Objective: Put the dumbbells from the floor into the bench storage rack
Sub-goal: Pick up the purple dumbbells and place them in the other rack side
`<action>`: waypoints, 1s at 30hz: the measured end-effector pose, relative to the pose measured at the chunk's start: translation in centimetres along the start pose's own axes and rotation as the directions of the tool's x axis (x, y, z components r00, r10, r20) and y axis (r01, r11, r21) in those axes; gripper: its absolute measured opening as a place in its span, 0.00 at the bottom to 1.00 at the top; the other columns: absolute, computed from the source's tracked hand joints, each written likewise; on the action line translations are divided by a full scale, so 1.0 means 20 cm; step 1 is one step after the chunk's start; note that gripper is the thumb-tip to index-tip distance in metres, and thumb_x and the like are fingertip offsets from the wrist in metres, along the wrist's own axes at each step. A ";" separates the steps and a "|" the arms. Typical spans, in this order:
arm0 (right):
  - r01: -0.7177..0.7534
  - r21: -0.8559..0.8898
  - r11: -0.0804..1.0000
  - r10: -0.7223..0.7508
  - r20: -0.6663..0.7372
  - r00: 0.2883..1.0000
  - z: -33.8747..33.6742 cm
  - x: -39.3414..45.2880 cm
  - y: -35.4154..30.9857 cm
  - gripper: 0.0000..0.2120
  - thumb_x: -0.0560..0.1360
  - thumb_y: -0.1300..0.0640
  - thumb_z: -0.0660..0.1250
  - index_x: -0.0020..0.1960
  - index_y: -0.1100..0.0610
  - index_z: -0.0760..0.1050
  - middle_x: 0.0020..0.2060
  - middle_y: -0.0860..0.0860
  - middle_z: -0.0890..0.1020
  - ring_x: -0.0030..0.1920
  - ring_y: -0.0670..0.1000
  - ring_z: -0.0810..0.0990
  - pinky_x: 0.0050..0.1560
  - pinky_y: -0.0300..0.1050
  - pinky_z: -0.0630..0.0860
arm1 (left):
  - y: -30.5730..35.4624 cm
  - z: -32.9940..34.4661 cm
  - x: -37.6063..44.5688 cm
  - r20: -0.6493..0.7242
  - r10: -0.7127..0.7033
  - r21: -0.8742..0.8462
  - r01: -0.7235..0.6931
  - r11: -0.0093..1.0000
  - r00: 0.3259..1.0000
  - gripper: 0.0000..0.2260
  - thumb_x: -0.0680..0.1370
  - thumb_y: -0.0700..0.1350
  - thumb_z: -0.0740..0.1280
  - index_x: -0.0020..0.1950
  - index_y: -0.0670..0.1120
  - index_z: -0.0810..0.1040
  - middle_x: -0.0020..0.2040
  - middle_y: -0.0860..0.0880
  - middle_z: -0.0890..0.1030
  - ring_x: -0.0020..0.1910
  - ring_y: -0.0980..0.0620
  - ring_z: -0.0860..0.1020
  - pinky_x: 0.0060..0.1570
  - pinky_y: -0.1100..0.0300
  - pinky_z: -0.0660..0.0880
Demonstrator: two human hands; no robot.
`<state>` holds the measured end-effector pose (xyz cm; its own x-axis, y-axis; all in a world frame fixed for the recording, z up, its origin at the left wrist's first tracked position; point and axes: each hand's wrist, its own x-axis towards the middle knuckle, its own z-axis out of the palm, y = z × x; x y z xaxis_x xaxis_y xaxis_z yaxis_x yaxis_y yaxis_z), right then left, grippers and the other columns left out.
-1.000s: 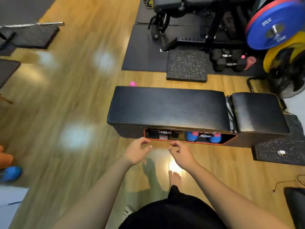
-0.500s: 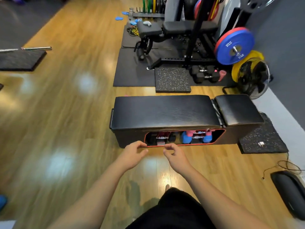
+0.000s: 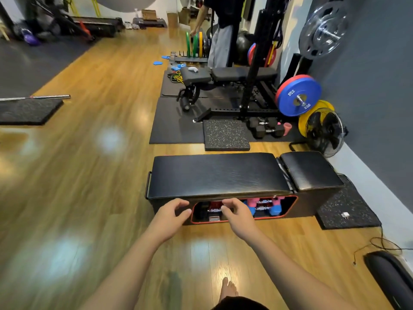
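A black padded bench (image 3: 219, 174) stands on the wooden floor with a red-rimmed storage opening (image 3: 290, 205) in its near side. Inside lie a black and red dumbbell (image 3: 212, 206) at the left and pink and blue dumbbells (image 3: 266, 204) at the right. My left hand (image 3: 171, 217) hovers at the opening's left edge, fingers loosely curled and empty. My right hand (image 3: 240, 217) hangs in front of the opening's middle, also empty, and hides part of the inside. Black hex dumbbells (image 3: 266, 128) and a pink one (image 3: 287, 127) lie on a mat beyond the bench.
Behind the bench are a speckled mat (image 3: 225, 135), a squat rack with a blue plate (image 3: 298, 97), a floor fan (image 3: 324, 130) and a standing person (image 3: 221, 32). A barbell end (image 3: 49, 97) lies far left. My bare foot (image 3: 228, 289) stands below.
The view has lifted and pulled back, showing more of the room. Both hands stay empty in front of the opening, now a little higher against it.
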<state>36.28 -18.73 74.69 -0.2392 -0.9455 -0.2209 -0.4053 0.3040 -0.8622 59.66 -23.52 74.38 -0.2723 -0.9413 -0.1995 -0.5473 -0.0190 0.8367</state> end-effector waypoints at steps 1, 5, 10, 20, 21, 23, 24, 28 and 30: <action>0.006 0.006 1.000 -0.006 -0.005 1.000 0.01 0.00 -0.02 0.11 0.78 0.52 0.65 0.60 0.49 0.75 0.52 0.41 0.79 0.53 0.40 0.77 0.49 0.33 0.71 | -0.01 -0.01 0.00 -0.004 0.003 -0.009 -0.003 1.000 1.000 0.09 0.77 0.50 0.69 0.57 0.57 0.78 0.58 0.59 0.80 0.60 0.61 0.77 0.64 0.57 0.72; 0.025 0.023 0.999 -0.025 -0.011 1.000 0.06 -0.02 -0.07 0.11 0.77 0.52 0.65 0.59 0.49 0.76 0.52 0.42 0.79 0.53 0.40 0.77 0.51 0.34 0.73 | -0.03 -0.08 -0.01 -0.025 0.008 -0.043 -0.009 0.999 1.000 0.08 0.76 0.52 0.69 0.54 0.63 0.77 0.58 0.62 0.80 0.60 0.62 0.76 0.64 0.55 0.73; 0.027 0.002 1.000 -0.027 0.013 1.000 0.18 -0.04 -0.11 0.12 0.78 0.51 0.64 0.61 0.49 0.75 0.52 0.41 0.78 0.54 0.42 0.76 0.55 0.39 0.75 | -0.06 -0.17 -0.02 -0.039 0.028 -0.086 -0.031 0.996 0.999 0.10 0.72 0.60 0.67 0.53 0.65 0.77 0.57 0.62 0.80 0.61 0.62 0.76 0.65 0.52 0.73; -0.016 0.051 0.999 0.012 0.081 0.997 0.53 0.21 -0.27 0.10 0.79 0.52 0.63 0.60 0.49 0.75 0.53 0.45 0.79 0.53 0.47 0.78 0.57 0.51 0.79 | -0.20 -0.52 0.10 -0.080 -0.041 -0.093 0.034 0.995 0.996 0.08 0.77 0.50 0.68 0.56 0.59 0.77 0.55 0.62 0.79 0.59 0.65 0.75 0.61 0.64 0.71; -0.020 0.070 0.997 0.013 0.097 0.995 0.59 0.27 -0.30 0.10 0.79 0.52 0.63 0.60 0.48 0.74 0.53 0.45 0.79 0.53 0.47 0.78 0.56 0.51 0.79 | -0.23 -0.59 0.14 -0.089 -0.057 -0.087 0.049 0.995 0.994 0.08 0.78 0.49 0.68 0.57 0.58 0.77 0.55 0.62 0.78 0.59 0.64 0.75 0.60 0.65 0.71; -0.006 0.099 0.995 -0.005 0.120 0.993 0.71 0.40 -0.37 0.09 0.78 0.50 0.64 0.59 0.46 0.74 0.51 0.44 0.79 0.51 0.46 0.79 0.54 0.48 0.80 | -0.26 -0.75 0.24 -0.108 -0.081 -0.071 0.073 0.995 0.991 0.09 0.78 0.49 0.68 0.58 0.55 0.76 0.57 0.58 0.79 0.60 0.60 0.76 0.60 0.62 0.71; -0.002 0.110 0.994 -0.013 0.132 0.991 0.78 0.48 -0.40 0.09 0.78 0.49 0.64 0.58 0.46 0.75 0.50 0.44 0.80 0.47 0.45 0.80 0.49 0.45 0.80 | -0.28 -0.83 0.31 -0.120 -0.088 -0.058 0.081 0.995 0.989 0.09 0.78 0.50 0.68 0.58 0.55 0.77 0.58 0.56 0.79 0.61 0.58 0.75 0.62 0.60 0.70; -0.003 0.122 0.993 -0.019 0.178 0.984 1.03 0.79 -0.58 0.08 0.78 0.49 0.64 0.56 0.45 0.75 0.45 0.44 0.80 0.30 0.44 0.75 0.32 0.38 0.73 | -0.33 -1.16 0.56 -0.189 -0.108 -0.035 0.103 0.994 0.976 0.12 0.78 0.49 0.69 0.61 0.49 0.79 0.60 0.52 0.79 0.62 0.56 0.75 0.62 0.60 0.69; -0.009 0.104 0.995 -0.012 0.203 0.979 1.15 0.94 -0.67 0.06 0.78 0.49 0.65 0.54 0.43 0.75 0.48 0.42 0.80 0.37 0.43 0.78 0.38 0.37 0.74 | -0.36 -1.29 0.68 -0.178 -0.143 -0.031 0.139 0.990 0.974 0.11 0.78 0.48 0.69 0.60 0.49 0.79 0.59 0.52 0.80 0.62 0.56 0.75 0.61 0.60 0.70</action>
<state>57.57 -43.23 71.56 -0.0496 -0.9532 -0.2983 -0.3094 0.2986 -0.9028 80.18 -44.90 78.81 -0.0462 -0.9737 -0.2230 -0.5547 -0.1606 0.8164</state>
